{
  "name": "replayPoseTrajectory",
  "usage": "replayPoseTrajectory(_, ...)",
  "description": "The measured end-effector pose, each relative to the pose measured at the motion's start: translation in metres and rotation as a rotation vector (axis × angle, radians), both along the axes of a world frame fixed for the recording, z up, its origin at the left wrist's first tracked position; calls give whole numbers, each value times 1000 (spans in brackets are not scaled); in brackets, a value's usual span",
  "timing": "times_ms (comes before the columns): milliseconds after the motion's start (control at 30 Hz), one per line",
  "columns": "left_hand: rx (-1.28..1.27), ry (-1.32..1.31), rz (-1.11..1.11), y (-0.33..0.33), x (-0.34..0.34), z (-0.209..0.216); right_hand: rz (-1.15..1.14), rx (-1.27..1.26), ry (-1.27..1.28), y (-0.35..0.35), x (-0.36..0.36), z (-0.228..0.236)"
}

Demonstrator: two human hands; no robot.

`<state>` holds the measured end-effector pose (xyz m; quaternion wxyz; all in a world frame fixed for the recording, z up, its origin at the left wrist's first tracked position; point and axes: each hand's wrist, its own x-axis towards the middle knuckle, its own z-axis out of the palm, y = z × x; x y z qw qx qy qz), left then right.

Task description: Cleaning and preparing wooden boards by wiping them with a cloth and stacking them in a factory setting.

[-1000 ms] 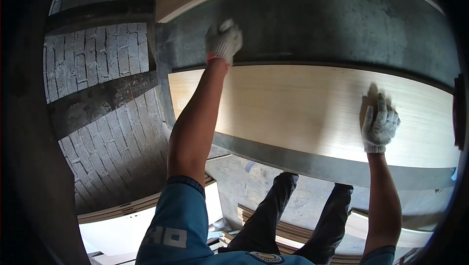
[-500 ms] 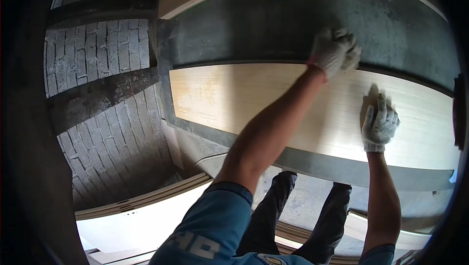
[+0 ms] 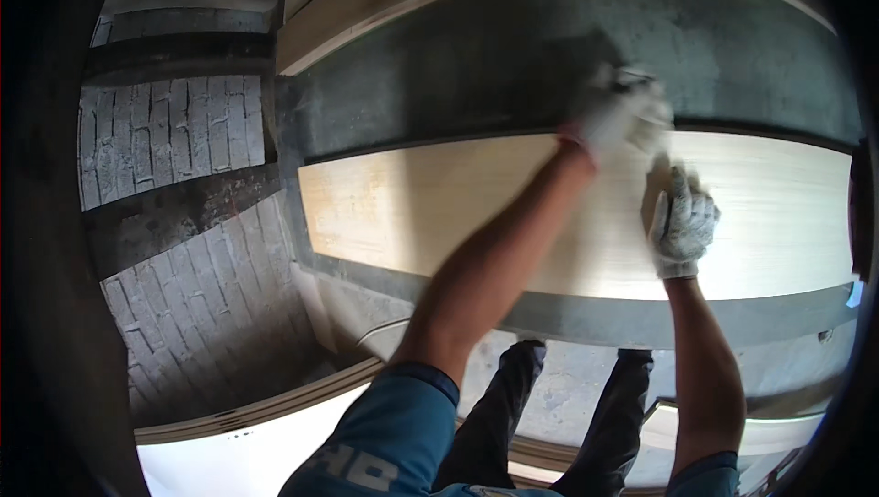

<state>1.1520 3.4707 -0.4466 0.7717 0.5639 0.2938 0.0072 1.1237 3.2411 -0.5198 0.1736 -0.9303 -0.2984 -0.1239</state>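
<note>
A long pale wooden board (image 3: 494, 177) lies flat on a dark workbench (image 3: 412, 58), running left to right in front of me. My left hand (image 3: 615, 113), in a light knitted glove with a red-edged cuff, is over the board's far edge. Its fingers look curled in, but motion smears them, and whatever they hold cannot be made out. My right hand (image 3: 684, 227), in a grey-white knitted glove, rests on the board nearer to me and right of the left hand. Its fingers are stretched away from me and it holds nothing visible.
Stacked wooden boards (image 3: 366, 7) lie along the bench's far side. A brick wall (image 3: 206, 305) with dark beams stands at the left. More stacked panels (image 3: 265, 401) are at the lower left. My legs are below the bench's near edge.
My left hand has moved slightly toward me and left, its fingers now more blurred. My right hand stays on the board. The whole view has shifted a little.
</note>
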Motion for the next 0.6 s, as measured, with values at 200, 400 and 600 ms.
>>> replayPoseTrajectory(200, 500, -18, 34, -62, -41, 66, 48, 175, -26, -8, -2, -12)
replayPoseTrajectory(400, -242, 85, 134, -66, -83, 17, 19, 914, 624, -15, -11, 4)
replayPoseTrajectory(600, 492, 30, -576, -113, -63, 52, -80, 1489, 1172, -26, 18, 76)
